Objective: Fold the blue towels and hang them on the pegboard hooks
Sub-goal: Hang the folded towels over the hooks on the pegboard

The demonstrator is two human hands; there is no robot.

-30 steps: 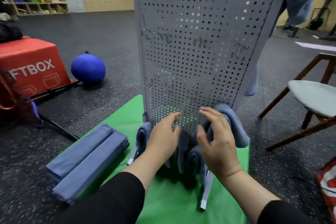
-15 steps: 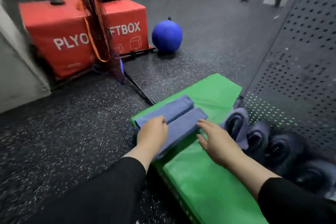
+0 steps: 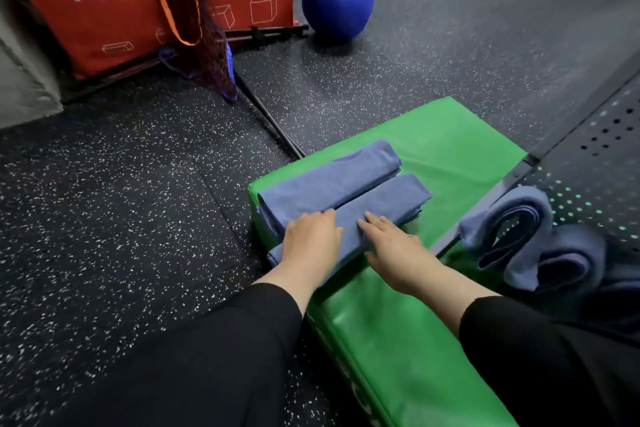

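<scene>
Two folded blue towels lie side by side on the green mat (image 3: 450, 149). The left hand (image 3: 311, 243) and right hand (image 3: 394, 246) rest on the near towel (image 3: 384, 201), fingers extended, not clamped. The cloth looks soft, light and limp; grasping both long edges would likely preserve the fold. Hung towels (image 3: 509, 229) drape against the pegboard (image 3: 602, 156).

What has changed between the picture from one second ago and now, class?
Both hands left the hung towels at the pegboard and moved left to the nearer folded towel; the left hand and right hand now rest on it. The two folded towels stayed side by side on the green mat.
</scene>
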